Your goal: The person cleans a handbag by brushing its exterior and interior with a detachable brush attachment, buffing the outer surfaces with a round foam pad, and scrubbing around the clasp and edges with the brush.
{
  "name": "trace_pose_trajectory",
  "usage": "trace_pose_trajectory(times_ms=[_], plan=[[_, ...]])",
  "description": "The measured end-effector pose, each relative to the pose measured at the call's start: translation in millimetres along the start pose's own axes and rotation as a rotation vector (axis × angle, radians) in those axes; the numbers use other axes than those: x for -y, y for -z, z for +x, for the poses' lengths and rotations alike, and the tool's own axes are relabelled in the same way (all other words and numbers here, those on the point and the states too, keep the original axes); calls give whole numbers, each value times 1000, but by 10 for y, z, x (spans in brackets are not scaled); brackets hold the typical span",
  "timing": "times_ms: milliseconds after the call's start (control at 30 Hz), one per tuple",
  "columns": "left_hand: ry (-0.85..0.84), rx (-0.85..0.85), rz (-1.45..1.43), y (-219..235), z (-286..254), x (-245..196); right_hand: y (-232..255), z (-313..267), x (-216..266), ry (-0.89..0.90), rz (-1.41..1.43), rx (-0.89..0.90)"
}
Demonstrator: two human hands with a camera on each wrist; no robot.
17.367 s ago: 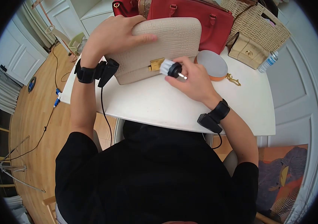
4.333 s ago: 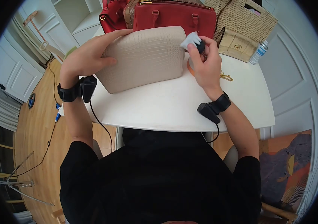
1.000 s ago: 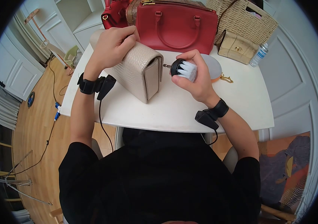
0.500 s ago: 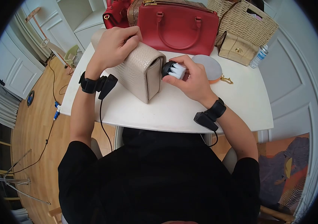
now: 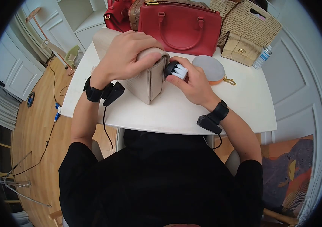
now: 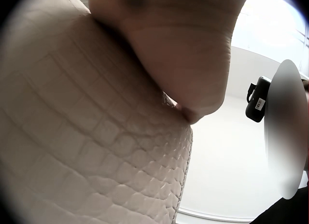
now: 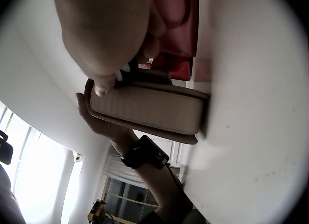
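Beige handbag [image 5: 145,77] under left hand [image 5: 125,56], fingers curled over it; right hand [image 5: 191,85] fingers clamped on brush [image 5: 176,70].

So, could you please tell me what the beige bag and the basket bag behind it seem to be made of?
The beige bag looks like leather or faux leather with a matte crocodile-style embossing: the left wrist view shows raised square scales; real or imitation cannot be told. The basket bag looks like woven straw or wicker, with a tan plaited weave, unlacquered by its look.
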State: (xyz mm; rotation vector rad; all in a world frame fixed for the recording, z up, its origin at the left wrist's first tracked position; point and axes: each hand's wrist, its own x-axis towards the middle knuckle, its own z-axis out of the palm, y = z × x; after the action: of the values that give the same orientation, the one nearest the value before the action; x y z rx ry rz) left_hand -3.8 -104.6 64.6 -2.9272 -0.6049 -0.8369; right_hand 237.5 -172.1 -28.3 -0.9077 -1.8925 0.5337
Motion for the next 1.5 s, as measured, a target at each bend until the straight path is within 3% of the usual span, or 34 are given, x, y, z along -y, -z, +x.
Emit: trace_pose_trajectory(times_ms=[167,233,533,667,767,833,933,1033,1367,1433,1500], plan=[[-75,14,-20,56,4,-103,30,32,-33,17,32,40],[-83,23,-33,58,0,-58,40,59,-69,137,-61,28],[-88,60,-79,58,3,-13,43,48,23,63,-95,66],[-112,76,-102,76,11,18,52,3,53,137,-76,37],[-108,81,-142,93,3,32,67,-20,90,131,60,-108],[-59,79,-134,80,-3,5,19,1,93,134,186,-335],[-27,46,-107,20,4,4,20,20,10,99,24,-324],[-33,8,-87,6,11,-9,24,17,79,61,44,-269],[14,-58,-73,-38,9,-32,38,48,11,137,-60,-318],[48,-89,-48,-100,36,-52,80,-12,-81,65,-135,-149],[92,-121,-17,-157,44,-91,-5,-4,-85,75,-10,-199]])
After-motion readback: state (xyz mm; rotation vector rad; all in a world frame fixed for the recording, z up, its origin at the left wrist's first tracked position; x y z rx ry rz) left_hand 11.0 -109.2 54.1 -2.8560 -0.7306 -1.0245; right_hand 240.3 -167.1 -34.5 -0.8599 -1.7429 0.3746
